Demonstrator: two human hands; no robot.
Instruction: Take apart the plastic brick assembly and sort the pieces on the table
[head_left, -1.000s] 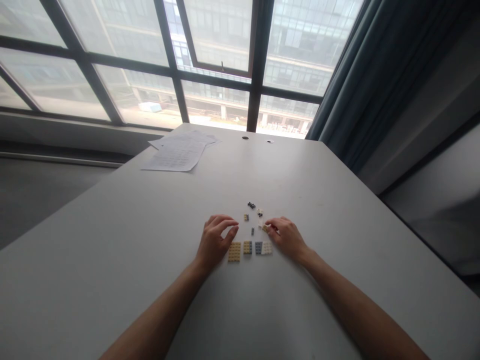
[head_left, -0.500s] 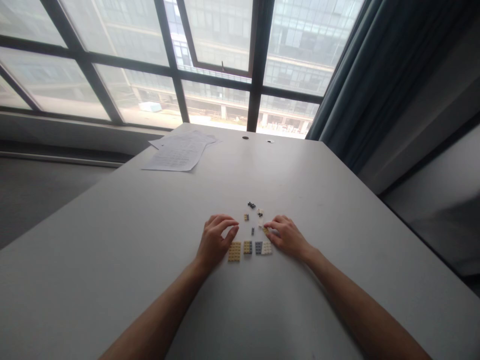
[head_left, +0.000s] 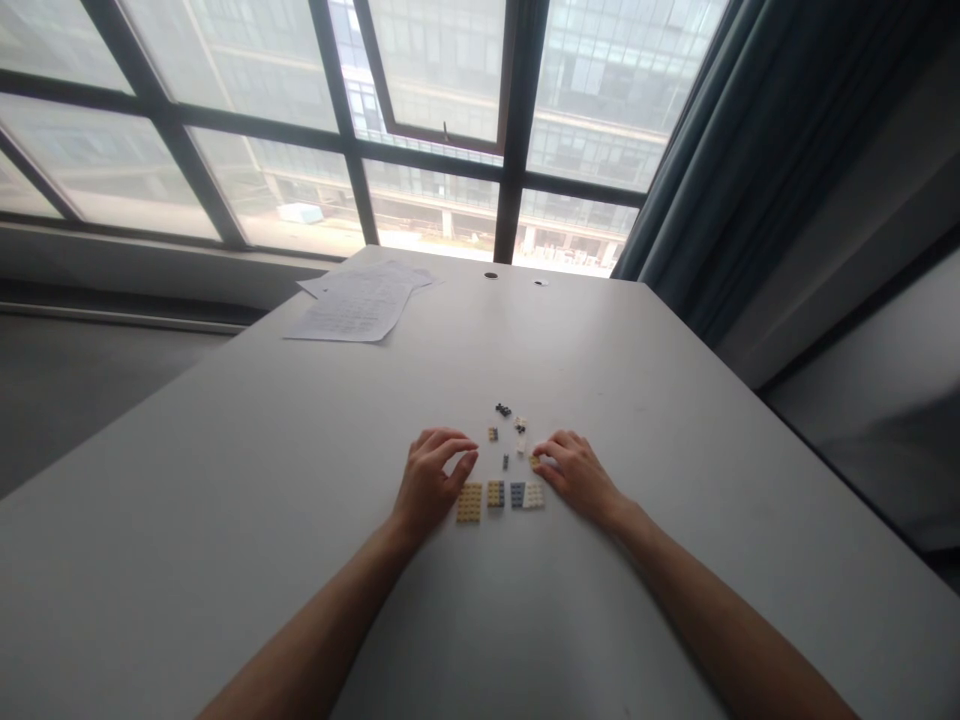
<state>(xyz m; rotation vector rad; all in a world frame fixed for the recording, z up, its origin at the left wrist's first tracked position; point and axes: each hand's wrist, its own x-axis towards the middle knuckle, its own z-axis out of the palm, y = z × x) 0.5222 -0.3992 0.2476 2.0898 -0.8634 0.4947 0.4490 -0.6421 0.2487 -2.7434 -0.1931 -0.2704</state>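
My left hand (head_left: 433,478) rests on the grey table (head_left: 300,500) with its fingers curled and a little apart, holding nothing; its fingertips lie just left of a tan studded plate (head_left: 469,503). In a row to the right lie a small tan and grey plate (head_left: 495,494), a grey plate (head_left: 517,495) and a white plate (head_left: 534,496). My right hand (head_left: 578,474) is curled, its fingertips pinched on a small tan brick (head_left: 534,462). Several tiny loose bricks (head_left: 503,410) lie just beyond the hands.
Printed paper sheets (head_left: 360,303) lie at the table's far left corner. Two round holes (head_left: 490,275) sit near the far edge, under the big window. A dark curtain (head_left: 720,180) hangs at the right. The table's right edge drops away beside my right forearm.
My right hand has shifted very slightly toward me with the small tan brick at its fingertips. The left hand has stayed put.
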